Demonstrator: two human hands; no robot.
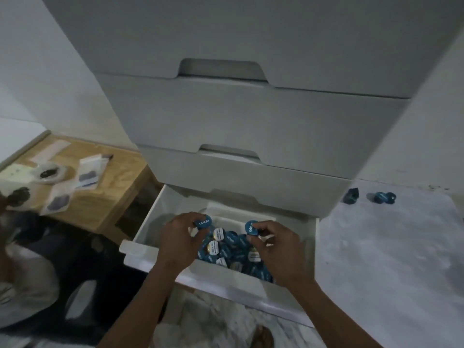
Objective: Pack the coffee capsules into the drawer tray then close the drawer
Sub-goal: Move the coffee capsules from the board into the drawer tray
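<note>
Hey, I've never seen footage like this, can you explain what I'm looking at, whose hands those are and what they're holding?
There is one picture, from a camera worn on a person's head, looking down at their own bare hands. The left hand pinches one blue capsule; the right hand pinches another blue capsule. Both hover over an open white drawer at the bottom of a cabinet, where a pile of capsules, blue and white-topped, lies. Two loose capsules sit on the pale floor to the right. At the left is a wooden table with packets.
</note>
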